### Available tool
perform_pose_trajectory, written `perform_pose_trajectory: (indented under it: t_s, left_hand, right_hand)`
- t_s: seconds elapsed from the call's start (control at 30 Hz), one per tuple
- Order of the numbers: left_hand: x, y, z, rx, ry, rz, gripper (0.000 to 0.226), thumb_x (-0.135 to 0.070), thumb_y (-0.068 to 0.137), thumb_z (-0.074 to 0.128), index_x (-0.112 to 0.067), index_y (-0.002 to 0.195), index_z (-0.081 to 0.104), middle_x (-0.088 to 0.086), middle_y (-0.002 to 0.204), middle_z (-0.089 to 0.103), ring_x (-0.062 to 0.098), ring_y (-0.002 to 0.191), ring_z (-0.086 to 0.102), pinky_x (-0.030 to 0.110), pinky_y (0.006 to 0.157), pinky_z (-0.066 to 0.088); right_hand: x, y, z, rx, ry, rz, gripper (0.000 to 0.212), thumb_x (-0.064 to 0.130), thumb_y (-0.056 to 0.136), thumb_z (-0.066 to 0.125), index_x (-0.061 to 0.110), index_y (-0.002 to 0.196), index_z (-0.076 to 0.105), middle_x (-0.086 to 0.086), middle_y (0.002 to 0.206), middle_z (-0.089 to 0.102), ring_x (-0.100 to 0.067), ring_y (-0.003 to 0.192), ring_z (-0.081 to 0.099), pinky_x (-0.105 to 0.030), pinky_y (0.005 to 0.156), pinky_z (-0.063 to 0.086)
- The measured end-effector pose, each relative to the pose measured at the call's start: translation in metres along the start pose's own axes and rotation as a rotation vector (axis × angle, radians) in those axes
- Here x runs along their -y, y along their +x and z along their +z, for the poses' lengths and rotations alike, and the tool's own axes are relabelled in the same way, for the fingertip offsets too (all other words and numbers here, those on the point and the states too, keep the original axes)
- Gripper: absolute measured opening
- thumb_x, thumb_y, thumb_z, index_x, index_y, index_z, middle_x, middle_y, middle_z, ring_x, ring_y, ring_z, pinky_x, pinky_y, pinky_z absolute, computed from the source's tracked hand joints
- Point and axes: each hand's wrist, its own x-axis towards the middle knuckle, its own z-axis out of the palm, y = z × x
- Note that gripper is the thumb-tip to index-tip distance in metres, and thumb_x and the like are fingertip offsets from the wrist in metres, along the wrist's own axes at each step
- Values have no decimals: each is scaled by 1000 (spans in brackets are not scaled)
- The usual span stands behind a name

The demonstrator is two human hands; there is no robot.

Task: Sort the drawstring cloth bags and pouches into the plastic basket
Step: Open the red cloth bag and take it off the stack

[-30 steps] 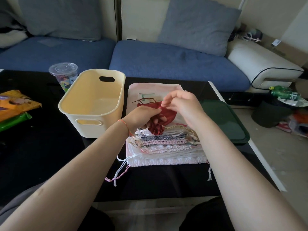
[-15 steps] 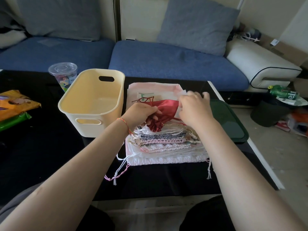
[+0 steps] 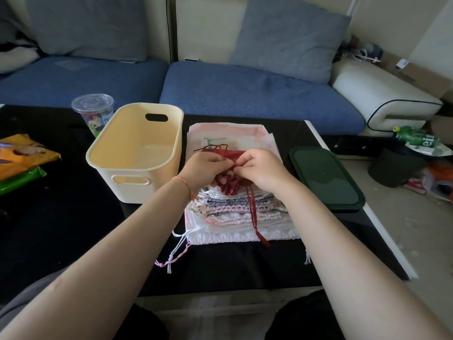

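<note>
Red pouch (image 3: 232,157): pinched by left hand (image 3: 204,168) and right hand (image 3: 261,169), fingers clamped, atop the stack (image 3: 242,212). Basket (image 3: 137,153): apparently empty, just left, nearer the left hand.

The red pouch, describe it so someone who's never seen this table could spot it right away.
On the black table, right of the cream plastic basket, lies a stack of pale drawstring bags. The red pouch sits on top of that stack, pinched by the left hand and right hand. It is the only dark red one, its cord trailing toward the person.
</note>
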Motion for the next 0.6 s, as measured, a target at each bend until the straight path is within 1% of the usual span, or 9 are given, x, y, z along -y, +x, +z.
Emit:
perform_pose_trajectory:
  t_s: [0.07, 0.1, 0.2, 0.23, 0.37, 0.43, 0.47, 0.53, 0.6]
  left_hand:
    - [0, 0, -1, -2, -67, -6, 22, -14, 91, 66, -8, 70, 66, 6, 61, 64, 10, 47, 56, 17, 44, 44]
    - [0, 1, -2, 7, -105, -20, 21, -13, 91, 65, -6, 72, 66, 7, 63, 65, 10, 49, 58, 17, 45, 45]
    - [-1, 0, -4, 45, -241, -96, 16, -12, 92, 64, 1, 83, 68, 8, 66, 65, 9, 51, 59, 16, 47, 48]
    - [-1, 0, -4, 56, -282, -124, 15, -11, 91, 65, 2, 87, 69, 8, 66, 65, 9, 52, 60, 15, 48, 49]
    - [-3, -2, -5, 112, -367, -175, 4, -5, 87, 67, -4, 90, 71, 4, 67, 68, 8, 57, 62, 14, 50, 49]
    - [-4, -2, -6, 124, -366, -177, 8, 1, 85, 67, -5, 89, 70, 4, 68, 68, 9, 58, 62, 14, 49, 48]
    - [-4, -2, -7, 124, -353, -176, 10, 4, 85, 66, -4, 89, 70, 4, 69, 68, 10, 58, 62, 14, 48, 48]
    - [-5, -3, -6, 117, -306, -158, 11, 6, 84, 66, -3, 87, 70, 5, 70, 67, 9, 56, 62, 14, 47, 48]
    - [-7, -5, -5, 110, -230, -114, 11, 7, 82, 68, -3, 87, 70, 8, 72, 66, 10, 57, 62, 14, 49, 47]
  right_hand:
    - [-1, -1, -3, 8, 80, 14, 2, 18, 89, 70, 16, 88, 70, 5, 77, 73, -3, 75, 67, -18, 70, 47]
    - [-2, -1, -4, 16, 99, 12, 4, 19, 90, 69, 16, 87, 72, 5, 77, 74, -2, 75, 67, -18, 71, 48]
    - [-2, -3, -6, 51, 125, 2, 4, 18, 89, 70, 16, 89, 73, 5, 81, 74, 3, 72, 65, -10, 65, 46]
    - [-2, -4, -6, 55, 129, -3, 4, 18, 88, 72, 15, 90, 74, 5, 84, 73, 3, 74, 65, -9, 65, 45]
    - [-2, -3, -7, 56, 114, 11, 9, 17, 84, 77, 14, 92, 75, 1, 93, 73, -8, 87, 65, -15, 74, 46]
    - [-2, -3, -7, 64, 111, 16, 10, 16, 83, 77, 14, 92, 73, -1, 93, 73, -12, 90, 67, -20, 78, 49]
    - [-1, -3, -7, 65, 105, 18, 10, 16, 85, 75, 15, 94, 71, -1, 94, 72, -12, 90, 66, -21, 78, 49]
    - [-2, -1, -7, 28, 88, 17, 10, 11, 90, 63, 19, 96, 67, 3, 97, 68, -10, 91, 64, -22, 74, 46]
    - [-4, 3, -6, -7, 122, 5, 24, 1, 90, 49, 21, 96, 63, 4, 97, 68, -10, 87, 65, -23, 71, 44]
